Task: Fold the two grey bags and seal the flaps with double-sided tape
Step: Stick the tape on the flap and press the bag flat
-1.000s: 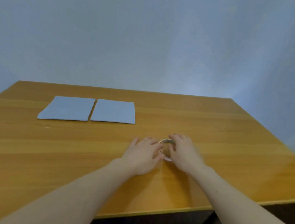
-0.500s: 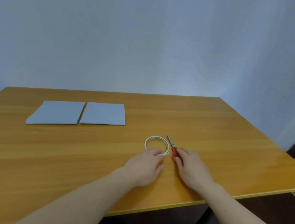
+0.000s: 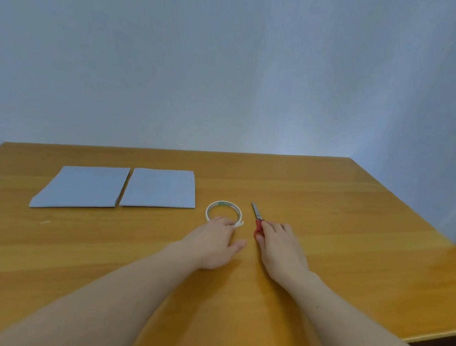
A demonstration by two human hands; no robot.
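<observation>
Both hands lie flat and hold nothing (left hand (image 3: 213, 244) touches the tape roll (image 3: 223, 212), right hand (image 3: 279, 246) touches the scissors (image 3: 257, 219)), so a bump could push them away.

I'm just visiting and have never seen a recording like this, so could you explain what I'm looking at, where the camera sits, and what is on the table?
There is no machine here: a person wears a camera on the head, looking down at their own bare arms. On the wooden table lie two flat grey bags, side by side. Nearer are a roll of tape and small red-handled scissors. The left hand rests flat with its fingers touching the roll's near edge. The right hand lies on the scissors' handle. Nothing is lifted; both hands look open on the table.
</observation>
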